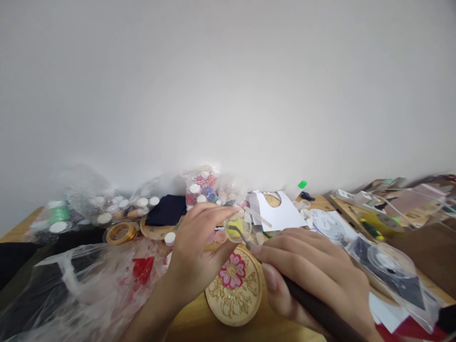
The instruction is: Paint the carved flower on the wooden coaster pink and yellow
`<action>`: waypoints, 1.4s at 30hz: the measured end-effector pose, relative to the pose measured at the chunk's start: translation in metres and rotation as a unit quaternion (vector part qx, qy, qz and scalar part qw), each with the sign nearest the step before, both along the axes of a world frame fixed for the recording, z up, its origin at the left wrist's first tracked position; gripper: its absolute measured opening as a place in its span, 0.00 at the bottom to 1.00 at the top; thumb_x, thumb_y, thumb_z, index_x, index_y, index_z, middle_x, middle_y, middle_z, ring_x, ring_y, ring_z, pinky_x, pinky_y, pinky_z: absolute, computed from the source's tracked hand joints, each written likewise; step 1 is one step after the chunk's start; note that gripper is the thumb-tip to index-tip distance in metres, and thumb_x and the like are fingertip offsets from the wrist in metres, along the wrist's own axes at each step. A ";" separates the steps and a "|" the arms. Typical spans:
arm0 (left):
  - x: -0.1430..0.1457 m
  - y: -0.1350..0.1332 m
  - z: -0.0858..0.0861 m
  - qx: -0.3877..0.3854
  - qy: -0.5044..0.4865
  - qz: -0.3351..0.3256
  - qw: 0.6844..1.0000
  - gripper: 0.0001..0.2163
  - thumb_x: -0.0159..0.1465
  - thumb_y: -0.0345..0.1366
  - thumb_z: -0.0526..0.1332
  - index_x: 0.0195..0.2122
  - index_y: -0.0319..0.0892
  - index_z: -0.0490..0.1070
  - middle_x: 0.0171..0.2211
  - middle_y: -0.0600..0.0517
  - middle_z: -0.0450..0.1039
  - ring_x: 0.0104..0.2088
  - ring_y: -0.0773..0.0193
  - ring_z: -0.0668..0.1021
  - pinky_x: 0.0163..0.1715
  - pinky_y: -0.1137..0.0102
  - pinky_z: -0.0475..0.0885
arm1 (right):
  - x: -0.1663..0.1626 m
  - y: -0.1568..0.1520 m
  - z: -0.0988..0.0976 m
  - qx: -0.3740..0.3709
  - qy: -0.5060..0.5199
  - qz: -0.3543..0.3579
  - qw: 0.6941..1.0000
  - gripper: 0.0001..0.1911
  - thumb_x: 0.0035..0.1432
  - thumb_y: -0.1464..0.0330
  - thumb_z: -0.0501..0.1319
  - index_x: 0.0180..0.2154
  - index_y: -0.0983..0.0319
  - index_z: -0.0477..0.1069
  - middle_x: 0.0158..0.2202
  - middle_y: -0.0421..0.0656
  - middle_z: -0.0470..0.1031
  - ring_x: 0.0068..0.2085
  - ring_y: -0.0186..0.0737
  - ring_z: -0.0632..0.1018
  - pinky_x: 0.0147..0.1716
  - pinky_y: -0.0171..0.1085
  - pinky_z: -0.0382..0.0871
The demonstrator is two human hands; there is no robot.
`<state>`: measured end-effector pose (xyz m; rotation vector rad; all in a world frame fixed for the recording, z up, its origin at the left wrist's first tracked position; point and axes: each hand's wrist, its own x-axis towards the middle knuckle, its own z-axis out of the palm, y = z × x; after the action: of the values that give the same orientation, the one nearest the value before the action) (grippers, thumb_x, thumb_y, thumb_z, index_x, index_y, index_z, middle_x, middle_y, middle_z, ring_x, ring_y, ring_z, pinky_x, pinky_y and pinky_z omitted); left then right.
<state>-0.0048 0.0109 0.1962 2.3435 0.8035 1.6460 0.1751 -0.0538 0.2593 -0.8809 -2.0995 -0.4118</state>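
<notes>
My left hand (199,247) is closed on the rim of a small clear cup (245,237) with yellow material (235,228) inside, tipped toward me. A translucent flat stick (257,217) sticks out across the cup's upper edge. In my right hand (313,270) is a slim dark tool (302,294) with a bent tip; the tip is in the cup, at the yellow material. I cannot tell whether this tool is tweezers or a spatula. Below both hands lies a round wooden plaque (233,311) with a pink flower and gold outlined leaves.
A crumpled clear plastic bag (92,289) spreads over the left front. Bagged white-lidded jars (114,207), a gold wire coil (121,232) and a dark folded cloth (166,210) lie behind it. White paper with a round hole (288,216) and a bagged dark sheet (388,270) are rightward.
</notes>
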 end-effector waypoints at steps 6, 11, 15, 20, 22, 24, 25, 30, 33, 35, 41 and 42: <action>0.000 -0.001 0.000 -0.005 0.000 -0.002 1.000 0.13 0.68 0.36 0.68 0.53 0.48 0.73 0.44 0.50 0.83 0.43 0.58 0.82 0.44 0.63 0.79 | 0.000 0.001 0.001 0.010 0.004 -0.004 1.000 0.09 0.63 0.78 0.58 0.37 0.60 0.73 0.25 0.37 0.80 0.25 0.33 0.80 0.28 0.32 0.79; -0.001 -0.001 0.001 -0.006 -0.005 -0.001 1.000 0.13 0.67 0.36 0.68 0.53 0.47 0.73 0.44 0.50 0.83 0.43 0.57 0.82 0.43 0.63 0.80 | 0.000 0.001 0.001 0.011 0.006 0.005 1.000 0.08 0.63 0.78 0.59 0.37 0.61 0.74 0.26 0.38 0.81 0.25 0.33 0.81 0.29 0.32 0.79; -0.001 -0.001 0.001 -0.006 -0.009 -0.005 1.000 0.13 0.67 0.36 0.68 0.53 0.47 0.74 0.43 0.50 0.83 0.43 0.57 0.82 0.43 0.63 0.80 | 0.002 -0.001 0.002 0.003 -0.006 0.006 1.000 0.08 0.62 0.78 0.58 0.38 0.61 0.74 0.26 0.38 0.81 0.26 0.34 0.81 0.29 0.33 0.80; -0.001 -0.002 0.001 -0.008 -0.008 -0.004 1.000 0.13 0.68 0.36 0.68 0.53 0.49 0.74 0.43 0.50 0.83 0.43 0.58 0.82 0.43 0.63 0.81 | 0.002 -0.002 0.003 0.004 -0.004 0.005 1.000 0.08 0.62 0.78 0.58 0.38 0.61 0.74 0.26 0.38 0.81 0.25 0.33 0.81 0.29 0.32 0.80; 0.000 -0.001 0.001 -0.008 -0.009 -0.003 1.000 0.13 0.68 0.37 0.68 0.53 0.49 0.74 0.44 0.51 0.83 0.43 0.58 0.82 0.44 0.64 0.81 | 0.002 -0.001 0.003 0.001 -0.004 0.003 1.000 0.08 0.63 0.78 0.58 0.38 0.62 0.74 0.27 0.39 0.81 0.26 0.33 0.82 0.29 0.32 0.79; 0.000 -0.001 0.000 -0.007 -0.008 -0.005 1.000 0.13 0.68 0.37 0.68 0.53 0.48 0.73 0.44 0.51 0.83 0.43 0.59 0.82 0.44 0.64 0.80 | 0.002 -0.001 0.001 0.003 -0.002 -0.001 1.000 0.08 0.63 0.78 0.59 0.38 0.62 0.74 0.27 0.39 0.81 0.27 0.33 0.82 0.30 0.32 0.79; 0.001 0.000 -0.001 -0.006 -0.007 -0.006 1.000 0.12 0.68 0.37 0.68 0.53 0.48 0.73 0.44 0.51 0.83 0.43 0.59 0.82 0.44 0.64 0.80 | 0.001 0.000 0.001 0.007 0.001 -0.006 1.000 0.07 0.64 0.78 0.59 0.38 0.62 0.74 0.26 0.39 0.81 0.26 0.33 0.82 0.30 0.32 0.79; 0.001 0.001 -0.003 -0.002 -0.005 0.000 1.000 0.12 0.69 0.40 0.67 0.53 0.50 0.72 0.43 0.51 0.83 0.42 0.58 0.82 0.42 0.62 0.81 | 0.000 0.001 -0.002 0.019 0.007 -0.007 1.000 0.07 0.64 0.77 0.59 0.37 0.62 0.74 0.25 0.38 0.80 0.25 0.32 0.80 0.29 0.32 0.77; 0.000 0.000 -0.002 -0.005 -0.001 0.005 1.000 0.13 0.69 0.39 0.67 0.53 0.50 0.72 0.43 0.50 0.83 0.42 0.57 0.82 0.43 0.61 0.81 | 0.000 0.000 -0.002 0.021 0.009 -0.017 1.000 0.08 0.64 0.78 0.58 0.37 0.62 0.73 0.25 0.38 0.79 0.25 0.32 0.80 0.29 0.32 0.77; 0.000 0.000 -0.002 -0.009 0.000 0.003 1.000 0.12 0.69 0.39 0.67 0.53 0.51 0.73 0.43 0.50 0.83 0.43 0.57 0.82 0.43 0.61 0.81 | 0.000 0.000 -0.002 0.024 0.016 -0.022 0.999 0.08 0.64 0.78 0.58 0.36 0.61 0.73 0.24 0.38 0.79 0.25 0.32 0.80 0.29 0.32 0.78; 0.000 0.001 -0.002 0.000 -0.008 -0.006 1.000 0.13 0.68 0.39 0.68 0.53 0.49 0.74 0.43 0.50 0.83 0.42 0.57 0.82 0.42 0.61 0.81 | -0.001 -0.001 -0.003 0.025 0.008 -0.029 0.999 0.09 0.64 0.78 0.57 0.37 0.61 0.72 0.25 0.38 0.79 0.25 0.33 0.79 0.28 0.33 0.77; 0.000 0.001 -0.003 0.001 -0.007 -0.008 1.000 0.13 0.69 0.40 0.68 0.53 0.48 0.74 0.43 0.50 0.83 0.42 0.57 0.82 0.42 0.62 0.80 | -0.001 -0.001 -0.004 0.026 0.007 -0.037 0.999 0.09 0.64 0.79 0.57 0.36 0.60 0.72 0.24 0.38 0.78 0.24 0.33 0.79 0.28 0.33 0.77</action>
<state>-0.0044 0.0124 0.1934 2.3318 0.7788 1.6564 0.1742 -0.0546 0.2557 -0.9295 -2.0389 -0.4950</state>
